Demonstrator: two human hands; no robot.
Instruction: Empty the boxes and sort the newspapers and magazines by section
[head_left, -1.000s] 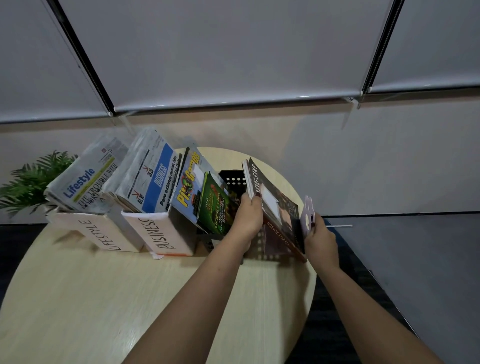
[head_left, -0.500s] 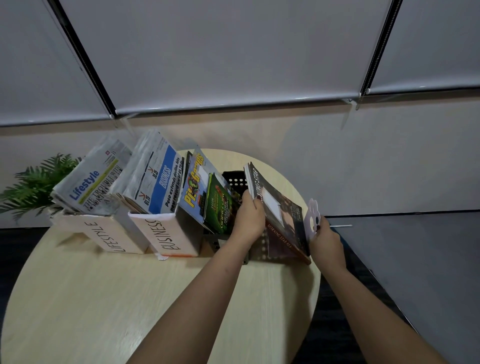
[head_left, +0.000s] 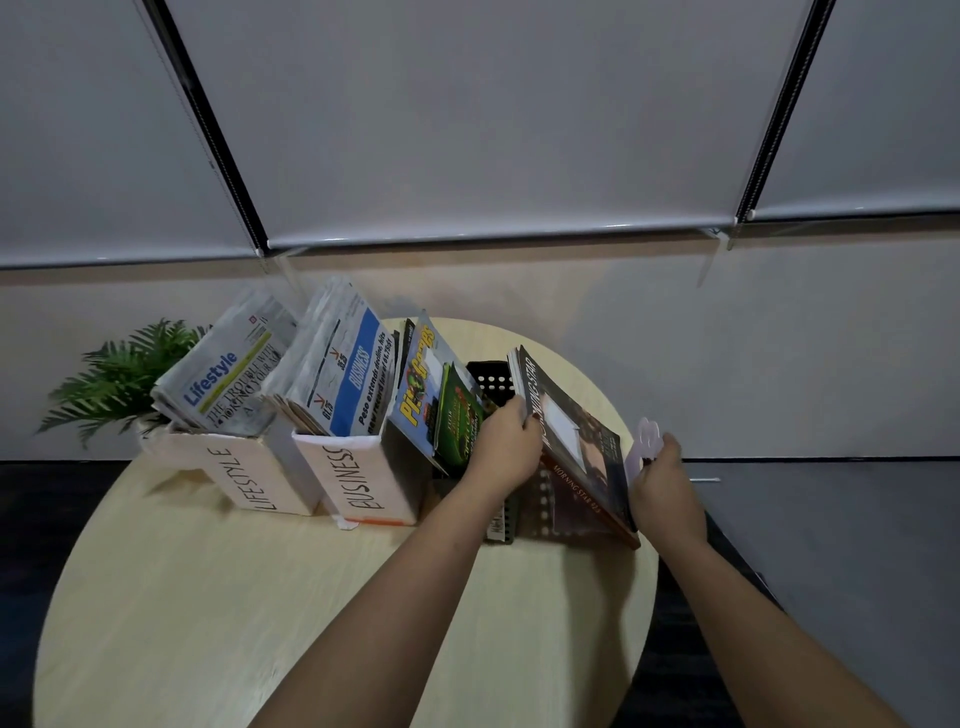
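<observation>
- The black perforated basket (head_left: 492, 383) stands on the round table (head_left: 218, 597) and serves as the landmark; its place on the table matches the earlier frames
- The left hand (head_left: 506, 447) reaches into the basket's middle, fingers curled over the top edge of the dark Morning Star magazine (head_left: 576, 441), gripping it as it did half a second ago
- That magazine leans out to the right of the basket, its lower corner near the table edge, at much the same tilt as before
- The right hand (head_left: 662, 480), just right of the basket beyond the magazine, pinches a pale cut-out card (head_left: 645, 444); it has shifted slightly lower and outward since a second ago
- In the left part of the basket, a colourful comic magazine (head_left: 418, 395) and a green one (head_left: 457, 421) lean leftward, unchanged
- Immediately left of the basket sits the BUSINESS box (head_left: 358, 478) holding the business newspapers (head_left: 343, 374)
- Further left is the LIFESTYLE box (head_left: 249, 478) with the Lifestyle newspapers (head_left: 223, 374); both boxes are full as earlier
- A green plant (head_left: 111, 379) shows far left of the basket, behind the boxes
</observation>
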